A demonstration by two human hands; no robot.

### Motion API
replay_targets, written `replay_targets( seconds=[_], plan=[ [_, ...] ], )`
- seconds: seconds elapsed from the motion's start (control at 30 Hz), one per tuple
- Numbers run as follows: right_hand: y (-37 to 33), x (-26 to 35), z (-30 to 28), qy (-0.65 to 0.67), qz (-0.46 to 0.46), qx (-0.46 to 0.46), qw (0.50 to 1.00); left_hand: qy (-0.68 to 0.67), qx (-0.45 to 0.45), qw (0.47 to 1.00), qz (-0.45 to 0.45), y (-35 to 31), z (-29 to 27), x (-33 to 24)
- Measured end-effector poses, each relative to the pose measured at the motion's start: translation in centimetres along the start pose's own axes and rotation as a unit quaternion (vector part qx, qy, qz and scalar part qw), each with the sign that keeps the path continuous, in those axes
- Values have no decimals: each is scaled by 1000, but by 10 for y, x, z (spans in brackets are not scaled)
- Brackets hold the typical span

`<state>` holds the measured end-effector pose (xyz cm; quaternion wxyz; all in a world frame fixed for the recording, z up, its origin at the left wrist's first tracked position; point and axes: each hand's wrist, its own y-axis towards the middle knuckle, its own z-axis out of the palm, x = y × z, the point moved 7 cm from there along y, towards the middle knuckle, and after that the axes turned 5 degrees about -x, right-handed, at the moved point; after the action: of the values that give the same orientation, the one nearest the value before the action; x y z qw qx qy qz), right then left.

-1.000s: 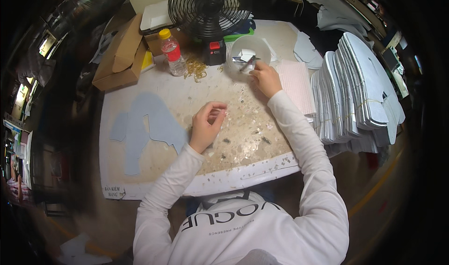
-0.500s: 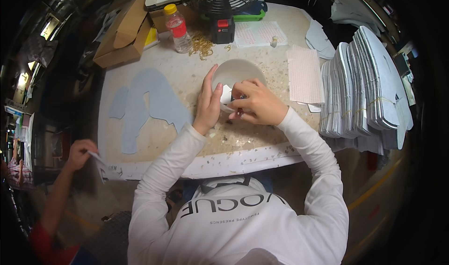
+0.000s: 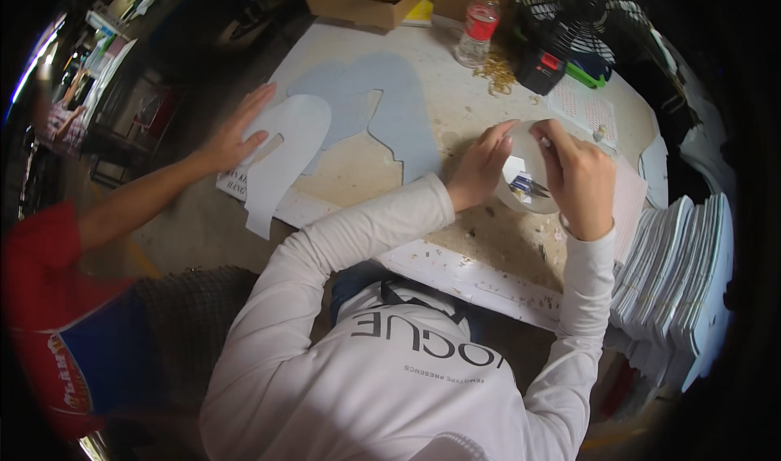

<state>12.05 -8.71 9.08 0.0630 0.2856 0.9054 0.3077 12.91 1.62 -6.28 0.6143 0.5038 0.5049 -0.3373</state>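
Observation:
A round whitish bowl (image 3: 538, 203) stands tilted toward me on the table. In it lie a small white piece of paper and a pair of snips (image 3: 529, 186) with dark blue handles. My left hand (image 3: 478, 172) rests along the bowl's left side, fingers outside and thumb at the rim. Over the right side, my right hand (image 3: 584, 180) has its fingers bent together at the far rim. Something small and pale shows between its fingertips; its kind is too small to tell.
A co-worker's hand (image 3: 236, 135) at left lays a white cut piece (image 3: 297, 131) by pale blue sheets (image 3: 407, 107). Behind stand a bottle (image 3: 478, 30), a cardboard box (image 3: 366, 5) and a fan (image 3: 573, 1). Stacked pale pieces (image 3: 675, 274) are at right.
The view has turned leftward. My right hand has let go of the snips, which now lie in the bowl, and moved to the far rim. The co-worker's hand came over the table with the white piece.

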Motion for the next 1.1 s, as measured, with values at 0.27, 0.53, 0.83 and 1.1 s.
replay_targets(
  seconds=[0.27, 0.53, 0.83, 1.1],
  plan=[
    [-27, -29, 98, 45, -17, 289, 956, -11, 6, 994, 112, -7, 0, -26],
    [-35, -49, 115, 152, 14, 323, 934, 20, 7, 989, 143, -7, -5, -31],
    [-22, -51, 76, 244, 69, 312, 916, 21, 24, 987, 158, -8, -1, -32],
    [-27, -67, 67, 194, 168, 270, 928, 25, 14, 986, 165, -10, 0, -35]
  ],
)
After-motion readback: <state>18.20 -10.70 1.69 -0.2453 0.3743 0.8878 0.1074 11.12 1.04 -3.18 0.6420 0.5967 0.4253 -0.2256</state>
